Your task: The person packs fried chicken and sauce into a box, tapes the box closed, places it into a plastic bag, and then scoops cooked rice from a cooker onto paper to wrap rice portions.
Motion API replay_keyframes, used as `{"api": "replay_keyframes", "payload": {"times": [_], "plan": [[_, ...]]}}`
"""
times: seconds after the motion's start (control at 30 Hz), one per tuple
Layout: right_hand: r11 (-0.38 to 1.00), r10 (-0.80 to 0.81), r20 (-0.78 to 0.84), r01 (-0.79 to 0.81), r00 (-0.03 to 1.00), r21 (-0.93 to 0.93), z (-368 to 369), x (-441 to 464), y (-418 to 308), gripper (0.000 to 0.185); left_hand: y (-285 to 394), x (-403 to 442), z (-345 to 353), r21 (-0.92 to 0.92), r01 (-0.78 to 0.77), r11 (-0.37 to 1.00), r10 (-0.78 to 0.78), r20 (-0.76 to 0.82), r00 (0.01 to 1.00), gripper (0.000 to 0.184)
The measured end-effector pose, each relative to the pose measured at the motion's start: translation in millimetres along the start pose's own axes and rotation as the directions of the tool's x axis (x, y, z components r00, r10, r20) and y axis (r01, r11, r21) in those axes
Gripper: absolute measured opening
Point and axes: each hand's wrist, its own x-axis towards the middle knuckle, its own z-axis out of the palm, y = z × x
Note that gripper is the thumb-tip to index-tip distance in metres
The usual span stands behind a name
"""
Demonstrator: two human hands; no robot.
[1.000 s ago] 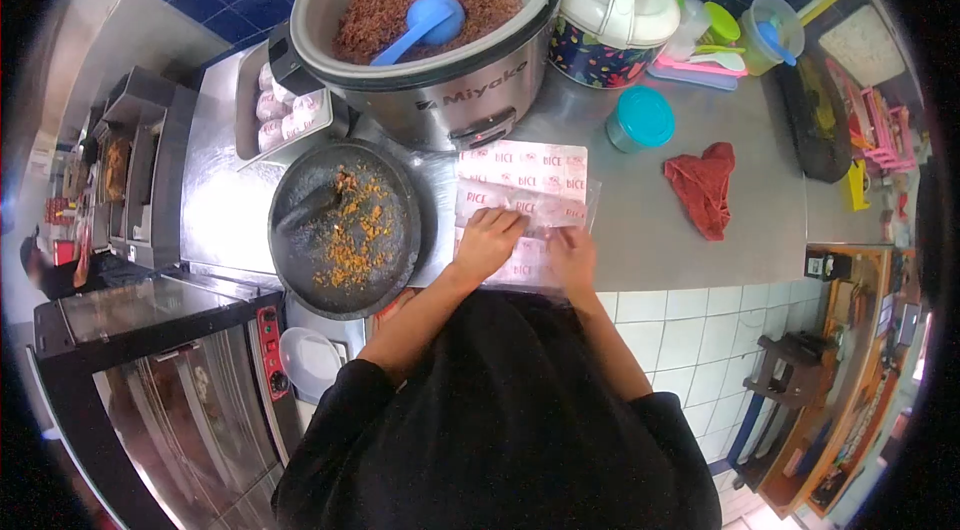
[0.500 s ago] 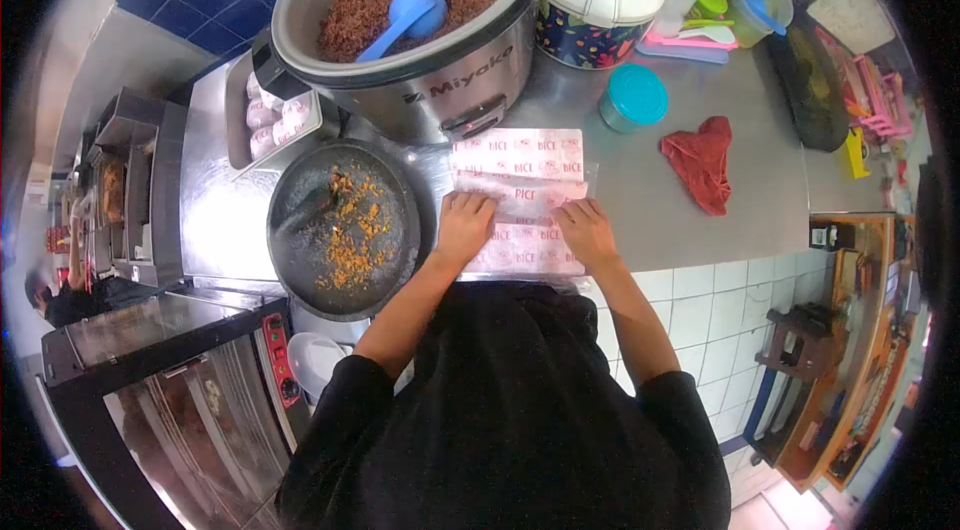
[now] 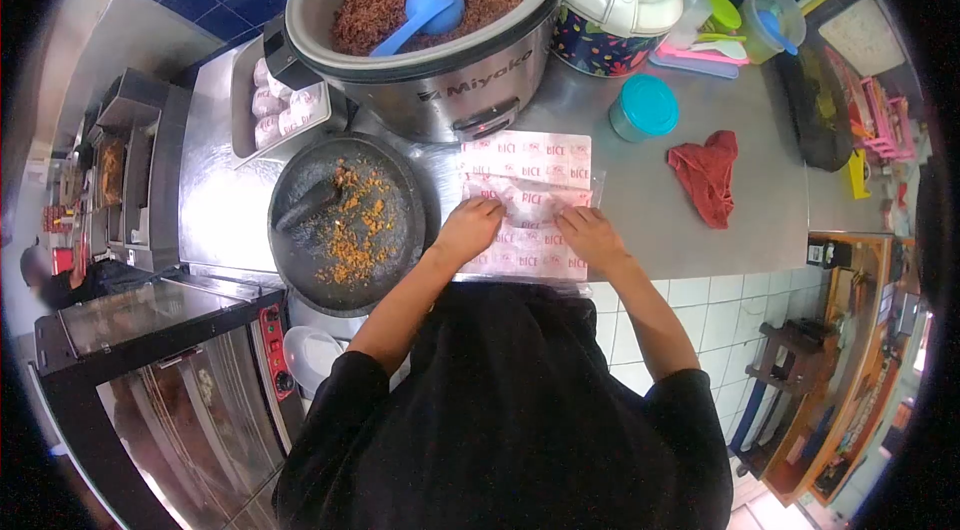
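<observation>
Printed wrapping paper with red lettering lies in front of me on the steel counter, with a folded-over strip and clear plastic across its middle. My left hand has its fingers curled closed on the left end of this strip. On the opposite end, the fingers of my right hand are likewise bent and pressed onto the paper. Whatever lies under the fold is hidden. A dark stone mortar holding orange-brown crumbs and a pestle stands left of my left hand.
Behind the paper stands a large rice cooker of reddish rice with a blue scoop. A metal tray holds several wrapped bundles. To the right are a teal-lidded tub and a red cloth. Another person is at far left.
Both hands remain on the paper; my right hand's fingers have slid slightly inward along the strip. The whole view has shifted a little with my head.
</observation>
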Motion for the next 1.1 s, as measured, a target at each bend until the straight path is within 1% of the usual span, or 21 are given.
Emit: {"api": "replay_keyframes", "payload": {"times": [0.03, 0.07, 0.1, 0.13, 0.17, 0.2, 0.23, 0.27, 0.3, 0.33, 0.4, 0.43, 0.47, 0.5, 0.6, 0.67, 0.7, 0.83, 0.9, 1.03, 1.1], "plan": [[1.000, -0.002, -0.003, 0.002, 1.000, -0.004, -2.0, 3.3, 2.1, 0.026, -1.7, 5.4, -3.3, -0.034, 0.026, 0.999, -0.023, 0.074, 0.997, 0.026], [0.993, 0.074, 0.047, -0.078, 0.996, 0.091, -3.5, 7.3, 3.4, 0.026, -4.1, 10.5, -6.8, -0.065, 0.057, 0.996, -0.046, 0.149, 0.988, 0.024], [0.970, 0.142, 0.105, -0.159, 0.984, 0.183, -4.2, 11.5, 3.7, 0.027, -8.5, 18.0, -9.8, -0.062, 0.062, 0.996, -0.052, 0.146, 0.988, 0.024], [0.971, 0.134, 0.105, -0.152, 0.985, 0.185, -5.2, 18.8, 5.0, 0.027, -13.3, 27.8, -12.4, -0.055, 0.074, 0.996, -0.058, 0.246, 0.967, 0.024], [0.941, 0.206, 0.190, -0.248, 0.960, 0.232, -7.5, 29.4, 7.1, 0.026, -17.0, 35.0, -13.1, -0.049, 0.085, 0.995, -0.063, 0.345, 0.936, 0.026], [0.899, 0.274, 0.272, -0.346, 0.922, 0.269, -10.2, 40.2, 7.9, 0.024, -21.3, 43.1, -15.5, -0.044, 0.085, 0.995, -0.065, 0.345, 0.936, 0.026], [0.898, 0.278, 0.267, -0.348, 0.923, 0.268, -18.0, 50.8, 4.9, 0.024, -25.3, 52.9, -16.8, -0.108, 0.156, 0.982, -0.117, 0.298, 0.947, 0.030], [0.797, 0.424, 0.353, -0.529, 0.834, 0.293, -26.6, 62.2, 0.5, 0.023, -26.7, 61.4, -19.2, -0.175, 0.219, 0.960, -0.171, 0.254, 0.952, 0.034], [0.662, 0.543, 0.442, -0.688, 0.714, 0.299, -32.0, 69.2, -0.9, 0.021, -24.7, 65.9, -20.5, -0.172, 0.212, 0.962, -0.165, 0.253, 0.953, 0.034], [0.659, 0.547, 0.439, -0.690, 0.713, 0.300, -25.4, 69.6, 1.2, 0.021, -19.0, 68.7, -23.9, -0.187, 0.260, 0.947, -0.230, 0.168, 0.959, 0.036], [0.734, 0.605, 0.168, -0.627, 0.778, 0.262, -5.0, 65.9, 1.1, 0.013, -14.6, 72.1, -29.2, -0.207, 0.304, 0.930, -0.292, 0.091, 0.952, 0.038], [0.730, 0.608, 0.172, -0.631, 0.775, 0.263, -8.6, 64.1, -1.4, 0.013, -14.3, 72.6, -31.1, -0.161, 0.287, 0.944, -0.259, 0.176, 0.950, 0.038], [0.798, 0.548, 0.135, -0.565, 0.825, 0.211, -20.0, 64.5, -5.2, 0.015, -15.4, 73.7, -30.7, -0.116, 0.263, 0.958, -0.226, 0.259, 0.939, 0.038], [0.857, 0.482, 0.101, -0.492, 0.871, 0.154, -26.8, 64.2, -7.1, 0.018, -14.0, 73.4, -29.9, -0.117, 0.260, 0.959, -0.223, 0.261, 0.939, 0.038], [0.914, 0.392, 0.007, -0.390, 0.920, 0.109, -10.5, 49.5, -13.3, 0.017, -3.2, 51.0, -12.7, -0.136, 0.301, 0.944, -0.278, 0.165, 0.946, 0.038], [0.929, 0.360, -0.018, -0.357, 0.933, 0.096, -3.3, 41.3, -17.3, 0.018, 3.5, 32.1, 4.0, -0.082, 0.136, 0.987, -0.147, -0.149, 0.978, 0.026], [0.945, 0.323, -0.043, -0.319, 0.945, 0.078, -0.1, 36.1, -19.7, 0.019, 6.7, 26.2, 11.3, -0.040, 0.101, 0.994, -0.107, -0.197, 0.975, 0.032], [0.966, 0.257, -0.083, -0.254, 0.963, 0.052, 8.8, 23.3, -16.0, 0.019, 27.4, 24.0, -3.4, 0.066, 0.132, 0.989, -0.120, -0.160, 0.980, 0.037], [0.960, 0.245, -0.106, -0.226, 0.964, 0.163, 4.2, 21.6, -14.5, 0.027, 26.8, 23.5, -9.0, 0.080, 0.159, 0.984, -0.156, -0.052, 0.986, 0.038], [0.942, 0.248, -0.022, -0.236, 0.969, 0.237, -11.3, 29.5, -13.6, 0.039, 15.1, 19.2, 12.1, 0.177, 0.136, 0.975, -0.118, -0.106, 0.987, 0.036], [0.925, 0.308, 0.002, -0.300, 0.951, 0.233, -2.8, 30.9, -14.4, 0.046, 13.0, 20.2, 19.4, 0.004, 0.121, 0.993, -0.117, -0.233, 0.965, 0.032]]}}
